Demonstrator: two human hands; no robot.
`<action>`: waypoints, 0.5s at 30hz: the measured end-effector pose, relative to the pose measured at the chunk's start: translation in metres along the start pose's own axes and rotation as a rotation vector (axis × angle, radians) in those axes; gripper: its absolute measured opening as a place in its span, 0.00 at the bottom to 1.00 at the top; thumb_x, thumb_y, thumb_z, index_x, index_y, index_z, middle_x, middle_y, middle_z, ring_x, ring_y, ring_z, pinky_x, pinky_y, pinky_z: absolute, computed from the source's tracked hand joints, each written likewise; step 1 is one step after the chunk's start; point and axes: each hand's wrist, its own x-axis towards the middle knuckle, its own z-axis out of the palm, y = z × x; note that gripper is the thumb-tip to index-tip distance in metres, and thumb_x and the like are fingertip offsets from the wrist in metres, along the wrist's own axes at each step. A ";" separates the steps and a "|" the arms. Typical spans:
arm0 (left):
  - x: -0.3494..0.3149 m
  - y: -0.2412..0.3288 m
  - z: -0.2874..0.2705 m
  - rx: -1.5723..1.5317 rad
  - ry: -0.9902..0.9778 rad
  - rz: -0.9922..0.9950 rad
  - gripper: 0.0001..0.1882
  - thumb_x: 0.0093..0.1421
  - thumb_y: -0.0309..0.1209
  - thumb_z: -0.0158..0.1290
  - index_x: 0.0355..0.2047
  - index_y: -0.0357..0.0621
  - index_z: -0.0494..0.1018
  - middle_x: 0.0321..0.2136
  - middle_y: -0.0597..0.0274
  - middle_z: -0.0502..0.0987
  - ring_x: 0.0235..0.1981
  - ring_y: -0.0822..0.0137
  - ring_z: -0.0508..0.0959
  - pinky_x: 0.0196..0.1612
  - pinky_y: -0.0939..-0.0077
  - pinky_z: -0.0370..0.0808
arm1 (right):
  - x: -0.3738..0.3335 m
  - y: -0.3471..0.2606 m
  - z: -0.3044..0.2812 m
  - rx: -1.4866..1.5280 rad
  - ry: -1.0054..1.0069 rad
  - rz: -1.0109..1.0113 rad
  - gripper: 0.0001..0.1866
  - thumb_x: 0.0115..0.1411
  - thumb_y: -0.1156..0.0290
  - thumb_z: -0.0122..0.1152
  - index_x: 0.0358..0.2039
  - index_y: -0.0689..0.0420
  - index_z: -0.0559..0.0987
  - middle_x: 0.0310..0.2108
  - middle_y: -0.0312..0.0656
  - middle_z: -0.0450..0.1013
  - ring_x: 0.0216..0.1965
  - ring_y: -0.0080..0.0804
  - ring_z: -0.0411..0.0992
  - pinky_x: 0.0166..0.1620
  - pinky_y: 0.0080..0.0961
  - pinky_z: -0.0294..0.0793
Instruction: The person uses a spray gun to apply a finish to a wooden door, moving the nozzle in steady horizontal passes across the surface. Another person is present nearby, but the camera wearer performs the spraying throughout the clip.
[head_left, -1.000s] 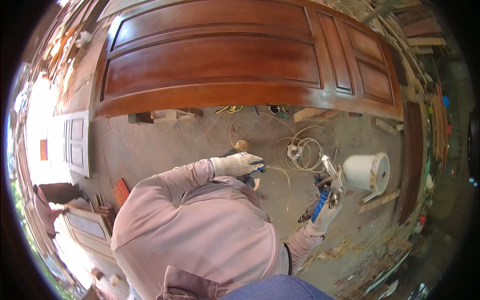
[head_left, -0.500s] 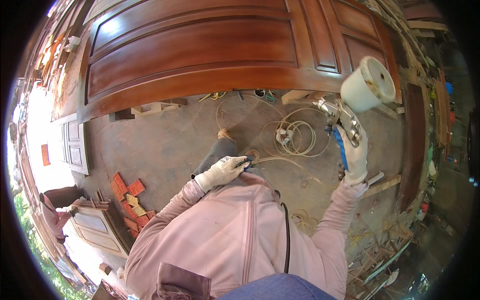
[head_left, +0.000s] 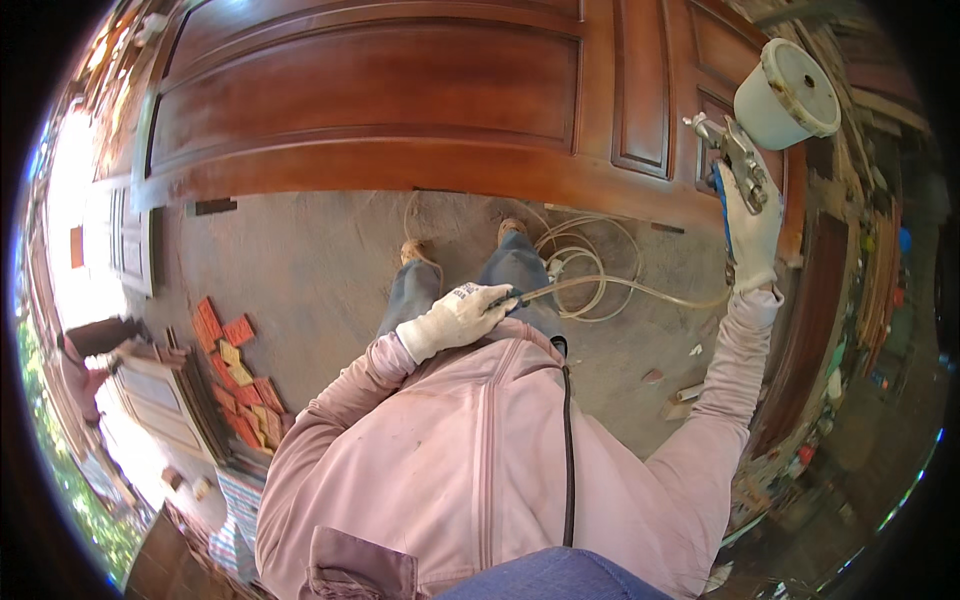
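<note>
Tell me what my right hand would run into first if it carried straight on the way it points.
Leading with the spray gun it grips, your right hand would probably meet the brown panelled door near its right end, though it might pass above; depth is unclear.

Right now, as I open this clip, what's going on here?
The person's gloved right grip holds a metal spray gun with a white cup, near the right-hand end of a brown panelled door. The gloved left grip, in front of the body, holds a pale hose that runs across toward the gun. Whether spray is coming out can't be told.
</note>
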 end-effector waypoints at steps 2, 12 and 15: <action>0.020 0.013 0.013 0.008 0.045 -0.005 0.18 0.64 0.38 0.52 0.45 0.35 0.75 0.34 0.45 0.79 0.37 0.49 0.79 0.43 0.61 0.76 | 0.005 0.019 -0.011 0.069 -0.127 0.052 0.20 0.61 0.78 0.58 0.55 0.63 0.74 0.49 0.40 0.77 0.48 0.23 0.74 0.51 0.23 0.72; 0.081 0.077 0.033 -0.188 -0.020 -0.291 0.22 0.65 0.40 0.52 0.48 0.31 0.74 0.39 0.42 0.79 0.40 0.49 0.80 0.44 0.63 0.76 | 0.036 0.028 -0.055 0.220 -0.576 0.168 0.22 0.59 0.77 0.61 0.55 0.63 0.74 0.46 0.40 0.79 0.44 0.23 0.76 0.50 0.22 0.72; 0.086 0.072 0.043 -0.178 0.005 -0.312 0.21 0.64 0.40 0.53 0.46 0.31 0.74 0.39 0.43 0.80 0.38 0.50 0.80 0.41 0.64 0.77 | 0.071 0.039 -0.041 0.145 -0.417 0.068 0.18 0.62 0.75 0.58 0.53 0.63 0.76 0.40 0.40 0.80 0.39 0.25 0.76 0.45 0.23 0.73</action>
